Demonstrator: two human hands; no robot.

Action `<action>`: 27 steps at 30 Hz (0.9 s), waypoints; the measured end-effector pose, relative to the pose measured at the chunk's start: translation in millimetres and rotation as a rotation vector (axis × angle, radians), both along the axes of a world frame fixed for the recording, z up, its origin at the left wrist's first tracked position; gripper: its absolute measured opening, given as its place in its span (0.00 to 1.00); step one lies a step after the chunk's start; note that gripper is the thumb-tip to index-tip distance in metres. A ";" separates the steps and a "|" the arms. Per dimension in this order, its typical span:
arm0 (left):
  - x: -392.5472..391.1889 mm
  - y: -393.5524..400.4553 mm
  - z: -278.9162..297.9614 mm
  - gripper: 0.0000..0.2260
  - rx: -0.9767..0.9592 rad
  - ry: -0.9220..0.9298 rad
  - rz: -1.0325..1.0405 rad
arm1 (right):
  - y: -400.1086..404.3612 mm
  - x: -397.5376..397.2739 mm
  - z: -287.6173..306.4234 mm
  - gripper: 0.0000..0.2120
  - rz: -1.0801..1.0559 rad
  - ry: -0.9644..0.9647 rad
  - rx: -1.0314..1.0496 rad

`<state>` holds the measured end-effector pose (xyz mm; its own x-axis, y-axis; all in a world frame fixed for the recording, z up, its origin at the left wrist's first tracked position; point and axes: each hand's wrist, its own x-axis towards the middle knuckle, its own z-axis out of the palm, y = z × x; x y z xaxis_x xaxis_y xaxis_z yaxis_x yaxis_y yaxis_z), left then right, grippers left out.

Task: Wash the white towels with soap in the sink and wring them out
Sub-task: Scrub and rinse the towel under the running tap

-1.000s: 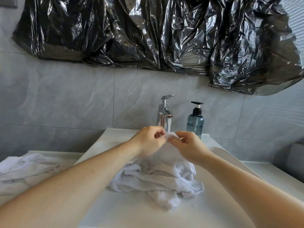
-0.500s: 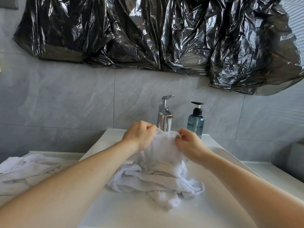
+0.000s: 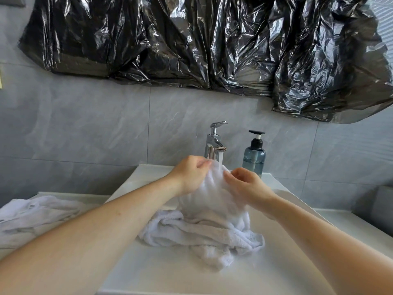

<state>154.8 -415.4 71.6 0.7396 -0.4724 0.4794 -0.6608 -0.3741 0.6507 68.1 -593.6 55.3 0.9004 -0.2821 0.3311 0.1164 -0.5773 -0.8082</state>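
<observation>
A: Start with the biggest thing. What is behind the hands?

B: A crumpled black plastic sheet (image 3: 191, 43) covers the grey tiled wall (image 3: 85, 128) well above the fingers. Below it, the white sink (image 3: 170, 269) spreads out under both forearms.

A: And the towel itself?

B: The white towel (image 3: 204, 228) is a wet-looking, rumpled heap of terry cloth in the basin. Its lower part lies in loose folds on the sink floor, below and nearer the camera than the fingers. Its upper part is drawn up into a peak that rises between the two hands.

A: How do the hands hold it?

B: The left hand (image 3: 189, 175) has its fingers curled around the top of the peak, gripping the cloth. The right hand (image 3: 246, 186) has curled fingers pinching the cloth just beside the left hand's fingers, with a narrow strip of towel between them.

A: Anything past the fingertips?

B: A chrome tap (image 3: 213, 143) stands just behind the left hand's fingers, and a thin stream of water falls from its spout onto the towel's peak. A blue soap pump bottle (image 3: 254, 156) stands behind the right hand. More white towels (image 3: 36, 216) lie on the counter, well to the left of the left hand.
</observation>
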 end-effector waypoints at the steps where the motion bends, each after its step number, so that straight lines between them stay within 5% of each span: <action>1: 0.0 1.0 3.1 0.19 -0.053 -0.016 0.041 | 0.0 -2.0 0.0 0.20 0.030 0.061 -0.022; 6: 3.6 7.5 9.9 0.27 -0.213 -0.012 0.149 | 3.7 -5.2 -5.9 0.18 0.076 0.316 -0.262; 10: 11.8 12.2 0.9 0.29 -0.017 -0.031 0.240 | 8.7 -2.1 -4.0 0.17 0.022 0.170 -0.292; 15: 14.0 11.3 -10.0 0.06 0.291 -0.006 0.170 | 12.5 1.9 0.6 0.15 0.011 -0.044 -0.084; 19: 3.0 1.2 -13.6 0.29 0.233 0.306 -0.210 | 17.3 1.5 1.4 0.18 0.030 -0.134 -0.016; 22: -0.7 1.6 -11.6 0.32 0.329 0.336 -0.265 | 14.1 1.5 1.8 0.17 0.023 -0.176 -0.024; 27: -8.3 3.9 0.6 0.14 0.213 0.174 -0.160 | 3.7 4.7 3.6 0.23 -0.033 -0.083 -0.045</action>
<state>146.5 -411.5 72.2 0.7100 -0.6654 0.2306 -0.6081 -0.4142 0.6772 72.8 -589.9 58.9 0.8597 -0.2945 0.4174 0.1621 -0.6176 -0.7696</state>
